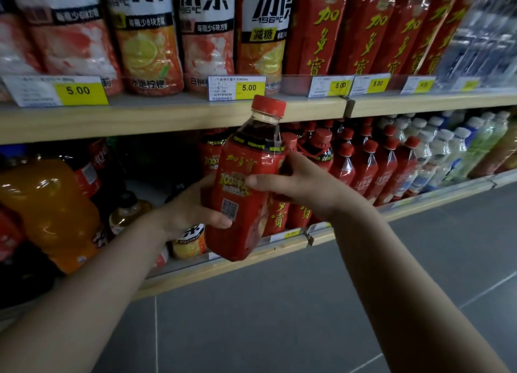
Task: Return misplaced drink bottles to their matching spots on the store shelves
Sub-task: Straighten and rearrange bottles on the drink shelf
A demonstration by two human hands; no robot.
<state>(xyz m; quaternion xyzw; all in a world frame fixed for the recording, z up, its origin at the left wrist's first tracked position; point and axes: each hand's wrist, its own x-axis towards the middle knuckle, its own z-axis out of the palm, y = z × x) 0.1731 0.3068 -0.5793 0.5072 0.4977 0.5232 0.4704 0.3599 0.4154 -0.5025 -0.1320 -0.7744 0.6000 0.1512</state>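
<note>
Red bottle (pixel 246 188) clasped between both hands' grip.

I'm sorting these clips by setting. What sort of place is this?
Most likely the drinks aisle of a small shop. Wooden shelves hold rows of bottled drinks, yellow price tags reading 5.00 are clipped along the edge, and both hands hold a red-labelled bottle in front of similar red bottles.

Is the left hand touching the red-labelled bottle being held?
Touching. The head view shows the left hand wrapped around the red bottle, thumb across its label.
</note>
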